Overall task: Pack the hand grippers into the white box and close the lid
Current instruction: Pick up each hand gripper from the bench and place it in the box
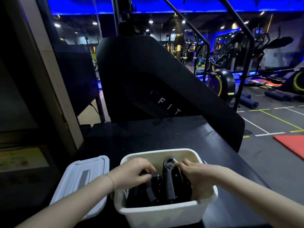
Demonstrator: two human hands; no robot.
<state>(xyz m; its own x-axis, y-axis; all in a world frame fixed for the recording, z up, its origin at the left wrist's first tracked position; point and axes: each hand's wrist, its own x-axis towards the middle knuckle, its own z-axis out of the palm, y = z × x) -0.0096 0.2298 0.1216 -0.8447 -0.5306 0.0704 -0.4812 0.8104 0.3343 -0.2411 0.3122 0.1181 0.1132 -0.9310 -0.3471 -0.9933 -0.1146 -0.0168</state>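
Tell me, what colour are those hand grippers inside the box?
Black hand grippers, seen best in the head view.

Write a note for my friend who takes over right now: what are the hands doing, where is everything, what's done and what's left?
Left hand: inside the white box, fingers on the black hand grippers.
Right hand: also in the box, touching the upright gripper.
Lid: off, lying left of the box on the black table.
Done: grippers are in the box.
Left: settle them flat, pull hands out, close the lid.
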